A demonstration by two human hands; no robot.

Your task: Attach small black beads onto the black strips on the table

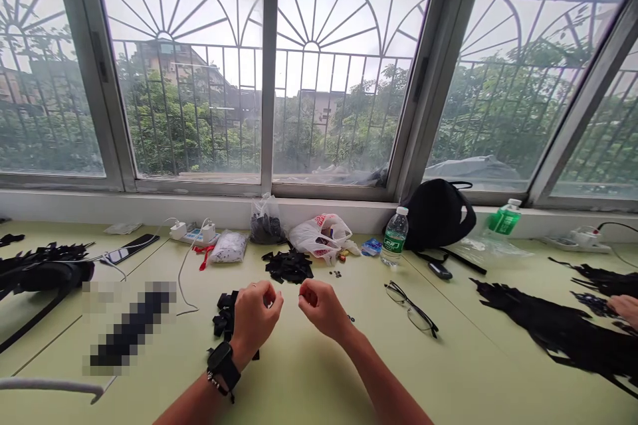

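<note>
My left hand [256, 319] hangs over the table with its fingers curled and thumb against the forefinger. Just left of it, and partly behind it, lies a heap of small black pieces [222, 315], perhaps fabric or straps. My right hand [323, 309] faces it across a short gap, its fingers curled in the same way. What either hand pinches, if anything, is too small or hidden. Beyond the hands is a second pile of black pieces [288, 267]. Some tiny dark round parts [336, 273] lie right of that pile. My left wrist wears a black watch [222, 360].
Eyeglasses [411, 309] lie right of my right hand. Along the window stand a water bottle [394, 239], a black cap [433, 216], plastic bags [319, 237] and chargers [207, 232]. A white cable [185, 285] runs at left. Another person's hand [625, 309] is beside black strips [558, 325].
</note>
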